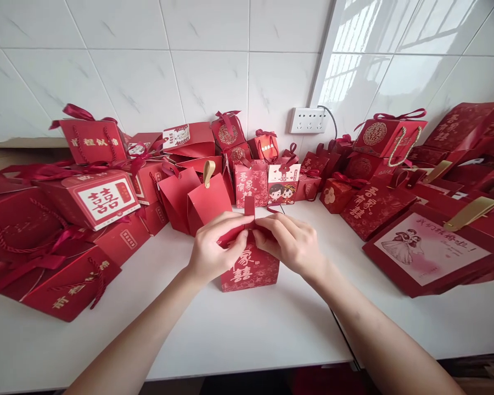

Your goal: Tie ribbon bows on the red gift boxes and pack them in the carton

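A red gift box [255, 271] with gold characters and a floral pattern stands upright on the white table in front of me. At its top edge, a dark red strap [250, 206] sticks up between my hands. My left hand [218, 241] pinches the strap and box top from the left, thumb against fingers. From the right, my right hand [290, 238] pinches the same spot, its fingertips close to the left ones. My fingers cover the upper part of the box, so how the strap passes through the top is hidden.
Piled red boxes with ribbons, among them a box with a white label [107, 200], fill the left. Two plain red boxes [208, 200] stand just behind my left hand. At right lies a box with a couple picture [428, 249]. A power strip [309, 120] is against the tiled wall.
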`<state>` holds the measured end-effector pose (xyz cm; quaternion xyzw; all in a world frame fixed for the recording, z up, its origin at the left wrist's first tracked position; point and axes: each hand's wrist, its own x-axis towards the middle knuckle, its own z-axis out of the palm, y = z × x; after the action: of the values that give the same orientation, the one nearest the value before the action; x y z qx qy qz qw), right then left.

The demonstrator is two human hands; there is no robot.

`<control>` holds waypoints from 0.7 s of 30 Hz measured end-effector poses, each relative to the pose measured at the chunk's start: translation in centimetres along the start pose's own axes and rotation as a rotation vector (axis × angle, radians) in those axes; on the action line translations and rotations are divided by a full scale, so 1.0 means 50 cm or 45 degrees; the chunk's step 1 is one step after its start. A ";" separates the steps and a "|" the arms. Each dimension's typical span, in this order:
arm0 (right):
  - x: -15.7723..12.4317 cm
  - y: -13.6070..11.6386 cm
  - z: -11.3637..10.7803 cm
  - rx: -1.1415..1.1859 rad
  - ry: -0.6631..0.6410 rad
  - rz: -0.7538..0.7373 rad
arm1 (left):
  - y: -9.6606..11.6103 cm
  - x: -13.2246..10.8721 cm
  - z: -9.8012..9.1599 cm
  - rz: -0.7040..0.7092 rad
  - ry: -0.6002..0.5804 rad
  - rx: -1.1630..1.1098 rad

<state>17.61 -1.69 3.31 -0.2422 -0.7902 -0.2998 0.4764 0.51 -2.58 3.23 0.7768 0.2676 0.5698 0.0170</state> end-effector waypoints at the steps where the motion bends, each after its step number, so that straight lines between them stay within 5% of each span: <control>1: -0.001 0.001 -0.001 0.015 0.005 -0.014 | 0.000 0.000 0.000 -0.002 -0.005 -0.006; 12: -0.012 -0.004 0.012 0.561 -0.082 0.349 | -0.001 -0.001 -0.004 -0.017 -0.037 -0.056; 21: -0.021 -0.016 0.025 0.578 -0.013 0.405 | -0.002 -0.003 -0.002 -0.014 -0.020 -0.064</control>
<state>16.79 -1.47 1.72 -0.2518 -0.7917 -0.0353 0.5555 0.33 -2.59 3.12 0.7792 0.2572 0.5700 0.0418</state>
